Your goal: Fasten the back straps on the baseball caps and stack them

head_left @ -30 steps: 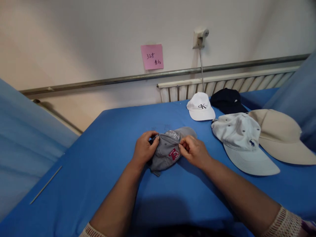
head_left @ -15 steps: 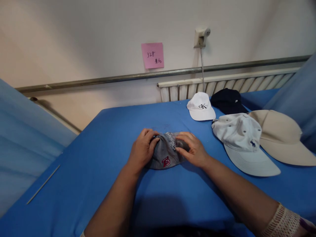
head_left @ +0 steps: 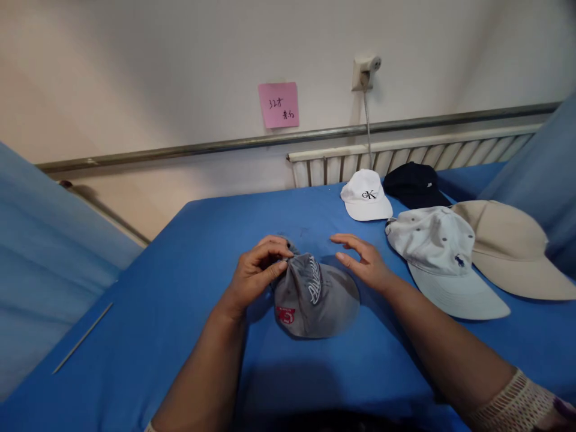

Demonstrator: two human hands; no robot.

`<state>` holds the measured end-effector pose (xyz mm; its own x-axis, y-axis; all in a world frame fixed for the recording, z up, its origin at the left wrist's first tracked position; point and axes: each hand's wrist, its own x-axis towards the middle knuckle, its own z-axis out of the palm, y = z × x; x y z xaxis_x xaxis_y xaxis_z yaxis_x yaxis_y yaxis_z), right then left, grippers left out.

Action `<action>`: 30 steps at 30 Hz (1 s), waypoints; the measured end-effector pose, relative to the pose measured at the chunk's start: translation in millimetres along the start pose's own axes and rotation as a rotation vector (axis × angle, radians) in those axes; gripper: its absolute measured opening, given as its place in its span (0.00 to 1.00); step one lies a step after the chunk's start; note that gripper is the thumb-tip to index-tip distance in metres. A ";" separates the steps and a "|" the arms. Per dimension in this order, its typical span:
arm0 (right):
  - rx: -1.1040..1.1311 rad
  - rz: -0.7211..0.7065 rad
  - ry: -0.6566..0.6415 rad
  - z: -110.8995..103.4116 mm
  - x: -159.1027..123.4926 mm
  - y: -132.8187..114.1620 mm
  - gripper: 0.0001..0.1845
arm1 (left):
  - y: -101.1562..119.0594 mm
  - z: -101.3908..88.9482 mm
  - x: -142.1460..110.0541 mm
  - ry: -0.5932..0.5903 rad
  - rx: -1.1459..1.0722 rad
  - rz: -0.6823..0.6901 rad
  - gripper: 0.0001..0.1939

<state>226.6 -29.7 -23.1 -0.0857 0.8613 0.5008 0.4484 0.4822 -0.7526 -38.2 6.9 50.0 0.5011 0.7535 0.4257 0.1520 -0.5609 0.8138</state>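
Observation:
A grey baseball cap [head_left: 315, 300] with white script lettering and a red patch lies on the blue sheet, its brim pointing to the right. My left hand [head_left: 258, 267] pinches the cap's crown at its upper left, thumb and fingers closed on the cloth. To the right of the cap, my right hand [head_left: 362, 261] hovers apart from it, fingers spread and holding nothing. Part of the cap's back is hidden behind my left fingers.
On the right lie a white cap [head_left: 366, 195], a black cap [head_left: 416, 185], a pale grey cap [head_left: 436, 246] and a beige cap [head_left: 504, 240]. A thin stick [head_left: 83, 337] rests at the left. Blue curtains [head_left: 40, 264] hang at both sides; a radiator [head_left: 405, 155] runs along the wall.
My right hand has let go of the grey cap and moved slightly right. The cap has turned, so its whole brim now shows toward the right. My left hand still grips it.

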 end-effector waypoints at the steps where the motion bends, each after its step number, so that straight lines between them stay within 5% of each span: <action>1: 0.034 0.010 -0.056 2.7 -0.6 0.3 0.21 | -1.3 -0.1 0.6 -0.004 -0.005 0.000 0.08; 7: 0.162 0.039 -0.245 24.1 4.7 -1.0 0.27 | -8.1 4.4 1.1 0.009 -0.027 -0.012 0.06; 13: 0.243 0.064 -0.240 38.8 12.9 10.7 0.07 | -14.7 8.7 3.9 0.023 0.075 0.002 0.06; 19: -0.115 0.088 -0.025 15.6 9.8 -17.0 0.07 | -24.4 8.9 7.4 0.058 0.410 0.088 0.07; 23: -0.157 0.073 -0.140 1.5 0.2 -42.8 0.09 | -28.4 12.4 6.7 0.017 0.479 0.131 0.07; 26: -0.095 0.168 -0.210 3.9 -3.2 -32.8 0.13 | -29.1 16.4 5.8 -0.016 0.502 0.156 0.08; 30: 0.032 0.328 -0.068 16.8 -1.4 -0.4 0.11 | -28.9 22.9 5.1 0.000 0.496 0.189 0.09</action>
<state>211.6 -28.4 -30.6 -0.0010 0.9797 0.2004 0.4334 0.1810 -0.8828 -20.5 19.1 19.5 0.5588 0.6233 0.5470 0.4439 -0.7820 0.4375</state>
